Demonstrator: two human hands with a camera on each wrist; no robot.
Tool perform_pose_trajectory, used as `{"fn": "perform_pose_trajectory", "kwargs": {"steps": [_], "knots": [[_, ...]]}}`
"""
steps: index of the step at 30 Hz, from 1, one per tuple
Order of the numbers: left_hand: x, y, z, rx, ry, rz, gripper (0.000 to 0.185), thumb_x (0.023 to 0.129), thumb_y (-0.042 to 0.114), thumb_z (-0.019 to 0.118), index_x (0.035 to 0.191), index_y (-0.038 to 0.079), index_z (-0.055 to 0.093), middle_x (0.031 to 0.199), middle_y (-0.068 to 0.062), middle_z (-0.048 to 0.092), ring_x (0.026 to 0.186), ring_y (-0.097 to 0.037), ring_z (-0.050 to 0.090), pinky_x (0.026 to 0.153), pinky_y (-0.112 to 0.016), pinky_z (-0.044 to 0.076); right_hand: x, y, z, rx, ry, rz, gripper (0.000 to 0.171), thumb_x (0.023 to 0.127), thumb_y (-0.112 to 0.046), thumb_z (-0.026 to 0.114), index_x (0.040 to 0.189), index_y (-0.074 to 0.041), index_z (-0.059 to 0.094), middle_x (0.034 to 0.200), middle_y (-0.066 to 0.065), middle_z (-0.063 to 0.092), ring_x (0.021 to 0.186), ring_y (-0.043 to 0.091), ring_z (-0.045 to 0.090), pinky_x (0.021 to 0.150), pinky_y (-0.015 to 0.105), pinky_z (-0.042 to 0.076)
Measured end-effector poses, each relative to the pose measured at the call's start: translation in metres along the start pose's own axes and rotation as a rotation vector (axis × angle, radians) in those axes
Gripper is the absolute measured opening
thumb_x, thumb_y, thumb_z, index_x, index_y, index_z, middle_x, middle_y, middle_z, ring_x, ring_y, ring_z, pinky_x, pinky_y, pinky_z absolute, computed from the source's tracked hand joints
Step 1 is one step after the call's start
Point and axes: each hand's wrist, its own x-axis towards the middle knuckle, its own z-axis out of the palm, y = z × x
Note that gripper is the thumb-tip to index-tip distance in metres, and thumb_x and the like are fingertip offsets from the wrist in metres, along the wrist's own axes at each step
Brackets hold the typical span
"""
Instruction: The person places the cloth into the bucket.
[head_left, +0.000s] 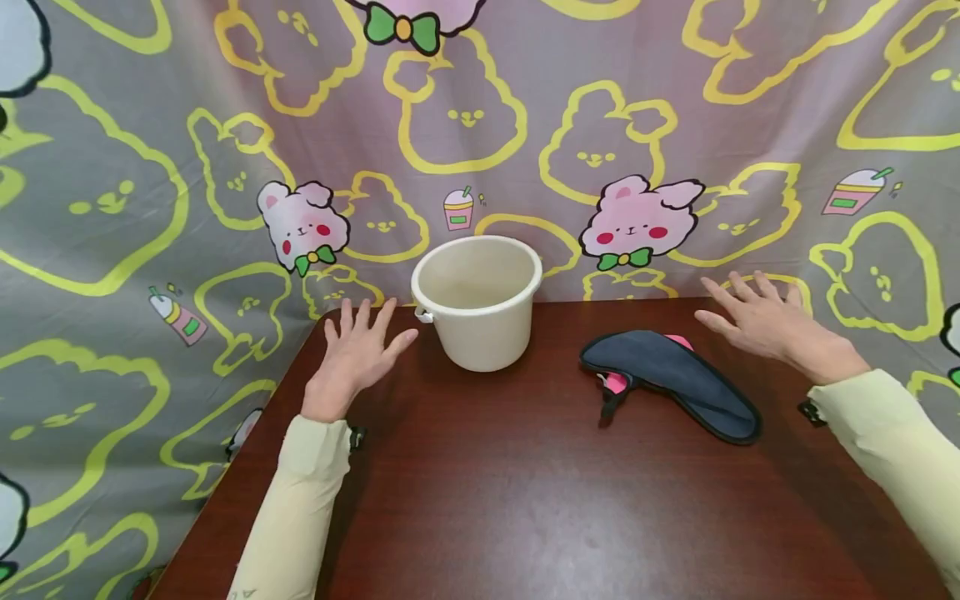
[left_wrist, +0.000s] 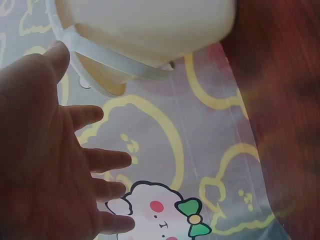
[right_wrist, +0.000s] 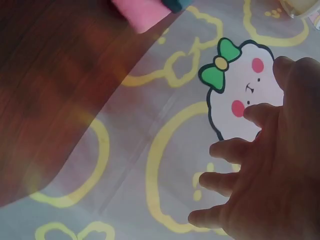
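This is a small indoor nook screened off by cloth; whether it belongs to a home, a studio or some other building cannot be told. A printed curtain [head_left: 525, 200] lines the back and both sides, with soft folds and, in the wrist views, straight creases. Its nursery-like pattern has yellow animal outlines, a pink-cheeked cartoon rabbit [head_left: 637, 221] wearing a green bow, and a lidded drink cup [head_left: 457, 210] with a straw. Against the cloth stands a dark reddish-brown wood-look counter [head_left: 510, 492], its polished top catching a pale glare. The cream plastic bucket [head_left: 486, 337] on it is an ordinary household article.
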Motion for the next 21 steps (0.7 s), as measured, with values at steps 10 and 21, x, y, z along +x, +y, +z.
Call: {"fn": "perform_pose_trajectory", "kwargs": {"steps": [10,21], "knots": [[-0.003,0.017,0.006,-0.143,0.068,0.031,0.077,0.088,0.069,0.025,0.149,0.023,0.016,0.151,-0.019,0.018,0.138,-0.044,0.007,0.101,-0.067,0.014,0.008,-0.014,0.007,0.106,0.020,-0.018,0.083,0.088,-0.069,0.022,0.149,-0.014,0.012,0.144,0.036,0.018,0.128,0.056,0.011,0.096,0.072,0.005],[-0.006,0.035,0.009,-0.383,0.167,0.038,0.072,0.090,0.064,0.031,0.147,0.020,0.022,0.147,-0.012,0.031,0.133,-0.034,0.030,0.102,-0.056,0.028,0.012,-0.025,0.017,0.298,0.001,-0.075,0.081,0.091,-0.062,0.032,0.149,-0.008,0.012,0.144,0.035,0.018,0.126,0.058,0.016,0.100,0.067,0.015]]}}
